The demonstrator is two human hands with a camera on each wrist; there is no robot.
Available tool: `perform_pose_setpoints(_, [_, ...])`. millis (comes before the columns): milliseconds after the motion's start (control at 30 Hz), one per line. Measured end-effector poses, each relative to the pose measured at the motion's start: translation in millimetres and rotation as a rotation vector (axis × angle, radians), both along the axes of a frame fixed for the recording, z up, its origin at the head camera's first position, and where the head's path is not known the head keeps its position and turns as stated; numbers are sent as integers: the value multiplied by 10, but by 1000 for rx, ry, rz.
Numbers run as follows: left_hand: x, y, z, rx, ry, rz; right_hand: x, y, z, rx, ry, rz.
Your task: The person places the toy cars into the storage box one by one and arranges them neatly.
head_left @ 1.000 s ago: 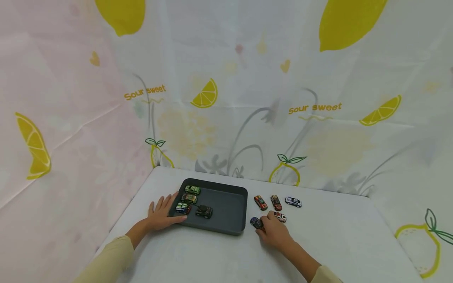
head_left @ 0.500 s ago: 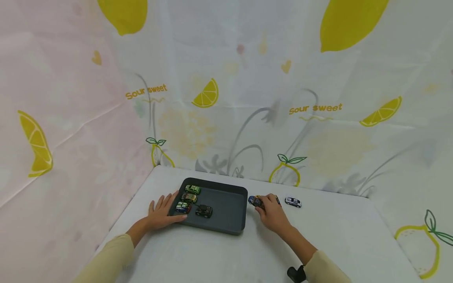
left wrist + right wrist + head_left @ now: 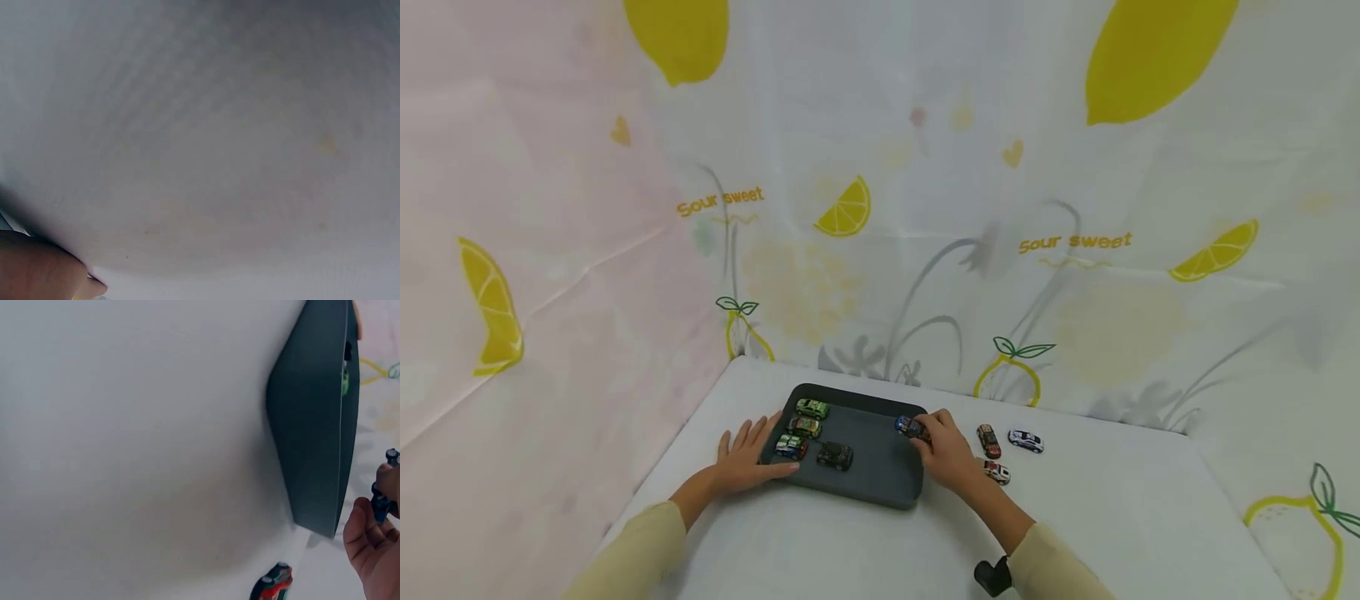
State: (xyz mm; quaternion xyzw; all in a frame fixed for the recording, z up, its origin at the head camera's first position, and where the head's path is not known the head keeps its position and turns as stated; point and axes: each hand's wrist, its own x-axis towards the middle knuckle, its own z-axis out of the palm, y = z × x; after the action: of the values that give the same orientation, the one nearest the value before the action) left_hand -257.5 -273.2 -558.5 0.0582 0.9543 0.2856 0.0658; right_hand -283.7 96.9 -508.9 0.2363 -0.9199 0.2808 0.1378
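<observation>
A dark grey tray [image 3: 874,471] lies on the white table. My left hand [image 3: 747,460] rests at its left side, fingers spread, thumb along the front rim. Over the tray's back right corner, my right hand [image 3: 951,457] pinches a dark blue toy car [image 3: 912,427]; the right wrist view has the same blue toy car [image 3: 380,503] between thumb and fingers. Inside the tray, at the left, sit a green toy car [image 3: 812,408], a green-and-red toy car [image 3: 805,427], a white-green-and-blue toy car [image 3: 792,447] and a black toy car [image 3: 835,456].
Right of the tray stand a red-and-black toy car [image 3: 989,442], a white-and-black toy car [image 3: 1026,441] and a white-and-red toy car [image 3: 997,472]. A lemon-print cloth [image 3: 917,275] rises behind and beside the table. The left wrist view is mostly blurred white surface.
My right hand has lifted the blue toy car from the table and carried it back and left, over the tray. The orange toy car is now hidden by that hand. My left hand stays put.
</observation>
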Motion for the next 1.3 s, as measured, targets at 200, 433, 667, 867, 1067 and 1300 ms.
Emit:
perform_pose_setpoints(200, [-23, -32, -25, -14, -1, 18, -116, -241, 0, -18, -17, 44])
perform_pose_setpoints(433, [-23, 31, -15, -11, 8, 4, -214, -411, -104, -47, -90, 69])
perform_pose_setpoints(667, [11, 18, 9, 9, 8, -4, -252, -514, -181, -101, -161, 93])
perform_pose_setpoints(867, [-15, 4, -78, -3, 19, 9, -279, -604, -275, -121, -204, 88])
perform_pose_setpoints(1067, [28, 36, -84, -1, 30, 1, -269, -686, -361, -203, -273, 70])
perform_pose_setpoints(1300, [-3, 25, -12, -41, 6, 27, -308, -814, -380, -303, -298, 65])
